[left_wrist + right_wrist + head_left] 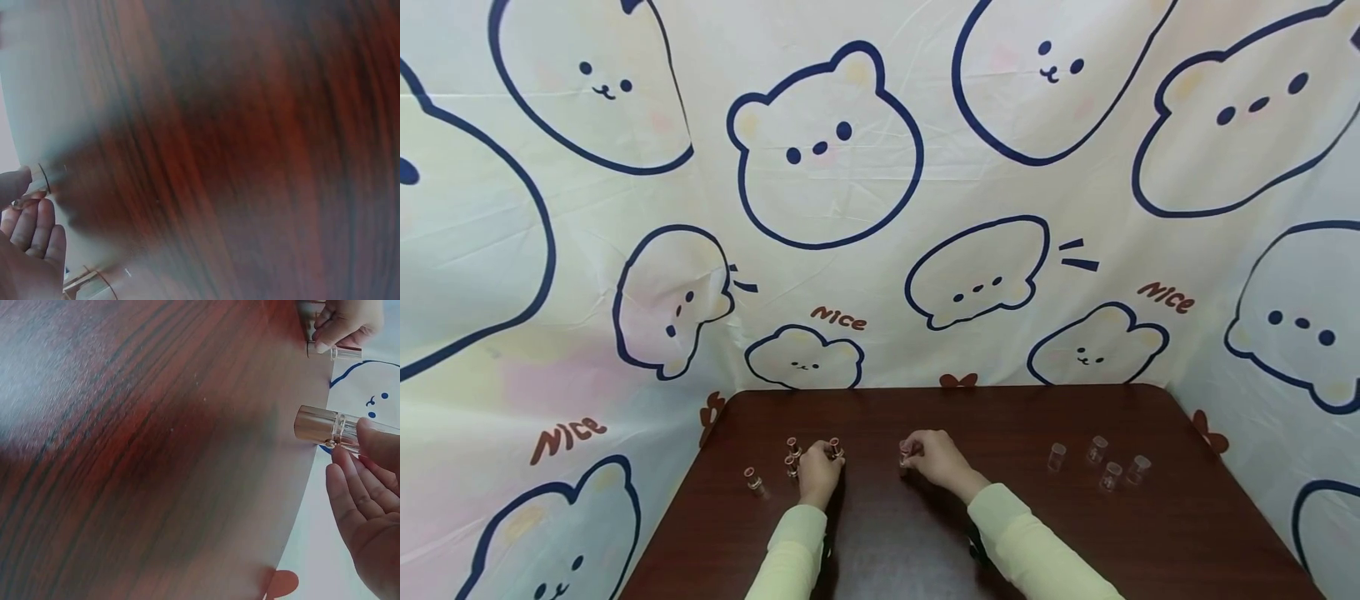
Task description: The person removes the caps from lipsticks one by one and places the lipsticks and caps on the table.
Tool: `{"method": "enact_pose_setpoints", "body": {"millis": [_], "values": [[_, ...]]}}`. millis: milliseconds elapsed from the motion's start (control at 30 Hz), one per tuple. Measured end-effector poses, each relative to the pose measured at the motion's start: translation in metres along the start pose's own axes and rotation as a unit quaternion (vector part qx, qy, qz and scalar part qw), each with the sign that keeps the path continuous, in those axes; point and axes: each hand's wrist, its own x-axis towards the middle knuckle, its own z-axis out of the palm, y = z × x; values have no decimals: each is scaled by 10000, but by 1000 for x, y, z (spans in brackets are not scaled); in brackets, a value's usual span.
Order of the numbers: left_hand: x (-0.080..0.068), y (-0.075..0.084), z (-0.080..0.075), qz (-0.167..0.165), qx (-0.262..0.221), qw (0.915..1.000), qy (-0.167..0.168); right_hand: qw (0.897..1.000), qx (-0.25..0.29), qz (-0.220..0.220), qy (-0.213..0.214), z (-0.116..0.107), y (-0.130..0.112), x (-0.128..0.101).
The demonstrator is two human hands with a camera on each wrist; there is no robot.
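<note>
**Both hands pinch small gold-banded tubes on a dark wood tabletop**

From the head view I see a dark, reddish wood-grain tabletop (880, 533) backed and flanked by a cloth printed with bear faces (823, 146). Four clear little caps (1097, 465) stand well apart to the right. Three more small gold-and-red tubes (754, 478) stand just left of my left hand (818, 473), close enough to crowd it. That hand's fingers curl round a tube (835, 448) at their tips. My right hand (934, 457) sits near the middle, its fingers curled on another tube (905, 454). Both sleeves are pale yellow.

The left wrist view is blurred. The left hand (28, 250) shows at the lower left edge, its fingers (34, 222) lying together, the thumb and fingertips pinching a clear, ringed tube (47, 178) against the streaked grain.

In the right wrist view the right hand (365, 506) holds a shiny gold cylinder with a clear section (328, 427) between thumb and fingertips, just off the tabletop's edge as framed; the remaining fingers (347, 494) lie straight and close together. The other hand (347, 322) shows at the top, gripping its tube.
</note>
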Motion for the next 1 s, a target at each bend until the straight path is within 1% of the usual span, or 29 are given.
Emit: {"method": "enact_pose_setpoints", "body": {"millis": [267, 400, 733, 1000], "values": [[-1, 3, -2, 10, -15, 10000, -67, 9998, 94, 169, 69, -11, 3, -6], [-2, 4, -3, 30, -10, 9999, -121, 9996, 190, 150, 159, -16, 4, -9], [-1, 4, -5, 221, 93, 9997, -39, 9985, 376, 57, 403, -31, 0, -19], [-1, 2, -4, 297, 9, 9996, -10, 9971, 536, 1, 536, -39, -3, -26]]}}
